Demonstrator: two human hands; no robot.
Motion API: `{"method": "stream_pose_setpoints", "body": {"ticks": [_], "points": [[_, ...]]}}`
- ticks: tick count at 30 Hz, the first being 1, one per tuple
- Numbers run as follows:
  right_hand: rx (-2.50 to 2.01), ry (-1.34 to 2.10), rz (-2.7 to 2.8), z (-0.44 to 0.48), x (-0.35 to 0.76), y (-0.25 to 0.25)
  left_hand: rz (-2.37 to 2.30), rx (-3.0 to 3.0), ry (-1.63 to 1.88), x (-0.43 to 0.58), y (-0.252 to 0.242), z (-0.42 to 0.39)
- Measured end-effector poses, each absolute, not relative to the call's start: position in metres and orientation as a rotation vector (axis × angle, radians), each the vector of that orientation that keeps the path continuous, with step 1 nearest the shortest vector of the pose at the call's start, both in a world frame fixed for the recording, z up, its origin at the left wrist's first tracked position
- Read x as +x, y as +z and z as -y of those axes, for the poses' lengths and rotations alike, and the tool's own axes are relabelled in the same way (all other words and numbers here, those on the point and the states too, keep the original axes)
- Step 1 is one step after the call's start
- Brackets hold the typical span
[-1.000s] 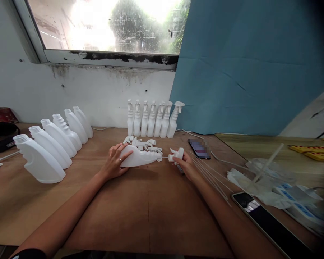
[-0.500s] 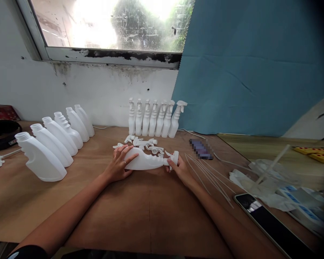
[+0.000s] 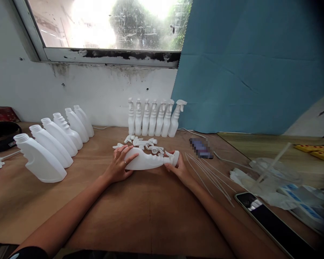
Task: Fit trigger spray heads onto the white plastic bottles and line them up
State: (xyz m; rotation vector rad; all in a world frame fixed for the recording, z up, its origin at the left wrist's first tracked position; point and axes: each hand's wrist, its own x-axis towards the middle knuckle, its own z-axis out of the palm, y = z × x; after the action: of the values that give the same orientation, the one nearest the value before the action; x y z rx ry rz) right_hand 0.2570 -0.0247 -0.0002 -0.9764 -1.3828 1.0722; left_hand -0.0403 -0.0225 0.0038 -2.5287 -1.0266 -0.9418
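A white plastic spray bottle (image 3: 146, 160) lies sideways between my hands, low over the table, its neck toward the right. My left hand (image 3: 120, 162) is wrapped round its base end, a ring on one finger. At the other end sits a white trigger sprayer (image 3: 174, 158), at the bottle's mouth. My right hand (image 3: 180, 168) grips this sprayer near the collar, thumb in front and the other fingers partly hidden behind. Just behind the bottle is a small pile of loose trigger sprayers (image 3: 143, 142).
Bottles without tops (image 3: 45, 158) stand in a slanting row at left. Several bottles with sprayers (image 3: 152, 122) stand by the wall. To the right are thin white tubes (image 3: 209, 176), a blurred phone-like object (image 3: 201, 148), a black phone (image 3: 272, 223) and a clear plastic cup (image 3: 276, 171).
My right thumb and fingers have shifted round the trigger sprayer, which appears slightly turned. My left hand and the bottle stay in place.
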Motion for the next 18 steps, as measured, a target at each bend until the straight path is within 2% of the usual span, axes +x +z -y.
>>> {"method": "stream_pose_setpoints", "body": {"ticks": [18], "points": [[-0.973, 1.124, 1.304, 0.0290, 0.2523, 0.0086, 1.032, -2.567, -0.949, -0.0389, 0.0038, 0.0242]]}}
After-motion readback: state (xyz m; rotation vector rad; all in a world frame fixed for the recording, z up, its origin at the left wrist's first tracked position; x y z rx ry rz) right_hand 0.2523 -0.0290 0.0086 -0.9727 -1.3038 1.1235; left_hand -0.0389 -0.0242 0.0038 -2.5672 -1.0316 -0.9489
